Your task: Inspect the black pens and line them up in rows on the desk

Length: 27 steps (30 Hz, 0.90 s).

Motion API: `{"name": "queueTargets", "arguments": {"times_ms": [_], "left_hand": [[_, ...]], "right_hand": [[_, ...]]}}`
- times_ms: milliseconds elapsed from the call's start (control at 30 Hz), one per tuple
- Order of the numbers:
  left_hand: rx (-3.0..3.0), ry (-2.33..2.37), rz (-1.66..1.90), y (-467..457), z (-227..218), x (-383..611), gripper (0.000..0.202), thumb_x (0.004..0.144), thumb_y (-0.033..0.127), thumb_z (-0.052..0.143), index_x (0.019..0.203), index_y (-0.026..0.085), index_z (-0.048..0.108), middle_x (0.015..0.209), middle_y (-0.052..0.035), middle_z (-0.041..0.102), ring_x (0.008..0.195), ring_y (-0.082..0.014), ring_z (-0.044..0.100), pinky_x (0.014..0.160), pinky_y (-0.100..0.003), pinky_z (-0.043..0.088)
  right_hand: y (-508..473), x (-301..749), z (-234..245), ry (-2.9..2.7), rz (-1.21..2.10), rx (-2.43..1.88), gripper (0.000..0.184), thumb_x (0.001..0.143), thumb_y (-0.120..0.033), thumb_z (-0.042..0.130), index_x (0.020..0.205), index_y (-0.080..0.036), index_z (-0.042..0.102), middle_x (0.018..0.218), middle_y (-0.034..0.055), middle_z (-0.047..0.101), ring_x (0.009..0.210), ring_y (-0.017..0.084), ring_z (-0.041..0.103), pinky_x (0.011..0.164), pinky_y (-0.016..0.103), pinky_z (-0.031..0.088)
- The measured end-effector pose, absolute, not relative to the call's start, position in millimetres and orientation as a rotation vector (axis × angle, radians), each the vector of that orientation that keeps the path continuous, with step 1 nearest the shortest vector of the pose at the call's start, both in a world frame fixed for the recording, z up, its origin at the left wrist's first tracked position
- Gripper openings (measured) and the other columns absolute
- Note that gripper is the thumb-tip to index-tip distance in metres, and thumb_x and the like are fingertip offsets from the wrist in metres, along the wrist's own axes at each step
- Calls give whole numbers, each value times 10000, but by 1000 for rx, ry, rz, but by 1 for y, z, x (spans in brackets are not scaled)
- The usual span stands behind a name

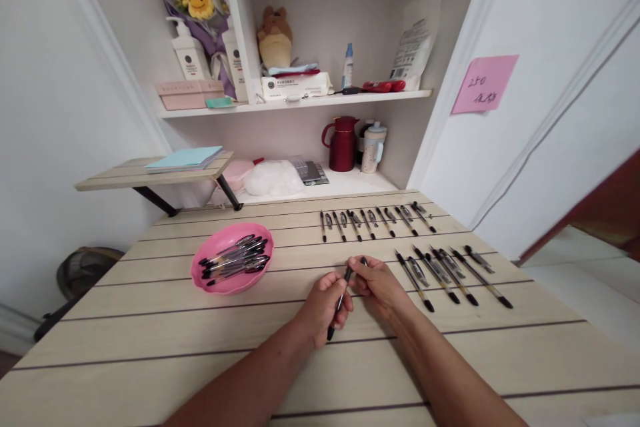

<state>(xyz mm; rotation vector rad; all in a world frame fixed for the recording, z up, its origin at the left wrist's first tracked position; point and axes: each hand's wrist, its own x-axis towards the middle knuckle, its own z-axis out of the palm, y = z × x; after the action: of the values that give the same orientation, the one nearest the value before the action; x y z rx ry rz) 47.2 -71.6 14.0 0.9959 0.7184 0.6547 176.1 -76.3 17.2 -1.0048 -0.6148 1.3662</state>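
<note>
A black pen (341, 299) slants between my two hands above the table. My left hand (325, 303) is closed around its barrel, and the dark lower end sticks out below the fingers. My right hand (375, 283) pinches at the upper end, where a small black tip shows by the thumb. Whether that tip is part of the same pen is hidden by the fingers. To the right lie opened pens (415, 280) in a near row, each beside a loose clear cap with a clip (418, 271). A farther row of pens (367, 223) and caps lies behind.
A pink bowl (200, 285) with several capped pens (235, 260) stands left on the slatted table (210, 347). A small raised shelf (125, 173) holds blue paper. At the back, a cabinet holds a red jug (343, 145), a cup (373, 150) and bottles.
</note>
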Motion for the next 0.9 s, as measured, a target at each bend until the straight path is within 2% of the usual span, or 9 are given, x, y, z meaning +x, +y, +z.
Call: {"name": "queueTargets", "arguments": {"times_ms": [133,200,433,533,600,767,900], "left_hand": [[901,647,535,-71,18,43,289,740,424,541,868,182,448,531,70,485,289,-2,269,321,-146,131],[881,625,511,-71,19,42,289,742,413,543,888,179,461,531,67,485,290,-3,267,324,-150,127],[840,653,571,-67,17,41,277,747,383,537,917,172,477,540,58,493,295,-12,280,326,-160,122],[839,658,588,-67,16,42,284,744,381,542,922,168,481,544,56,493,301,-15,293,330,-163,125],[845,659,590,-67,17,44,281,746,381,538,918,165,484,544,54,492,304,-18,300,333,-166,127],[878,664,590,-70,17,47,297,731,387,555,911,161,489,547,56,490,307,-14,297,337,-170,123],[894,667,592,-71,18,46,296,727,382,558,914,163,491,556,60,488,308,-10,291,337,-173,130]], "right_hand": [[-74,182,16,-531,1378,-887,280,584,-317,733,750,-146,586,609,-12,593,363,3,316,344,159,229],[-73,185,16,-491,1329,-861,282,582,-299,731,786,-167,587,714,-2,614,381,1,336,347,158,242],[-72,202,20,-653,1086,-1252,276,591,-353,687,763,-159,590,596,-15,583,365,20,332,348,171,218],[-75,216,18,-853,968,-1503,208,637,-357,615,693,-159,581,538,-22,559,361,43,341,371,199,240],[-77,226,16,-1059,792,-1701,162,659,-326,577,636,-166,571,510,-19,546,397,73,400,413,217,279],[-82,238,10,-1548,191,-2070,116,701,-214,522,604,-175,573,616,49,623,594,144,545,530,232,306],[-86,237,10,-1643,69,-2165,154,742,-168,469,684,-165,611,695,90,653,649,160,574,548,234,310]]}}
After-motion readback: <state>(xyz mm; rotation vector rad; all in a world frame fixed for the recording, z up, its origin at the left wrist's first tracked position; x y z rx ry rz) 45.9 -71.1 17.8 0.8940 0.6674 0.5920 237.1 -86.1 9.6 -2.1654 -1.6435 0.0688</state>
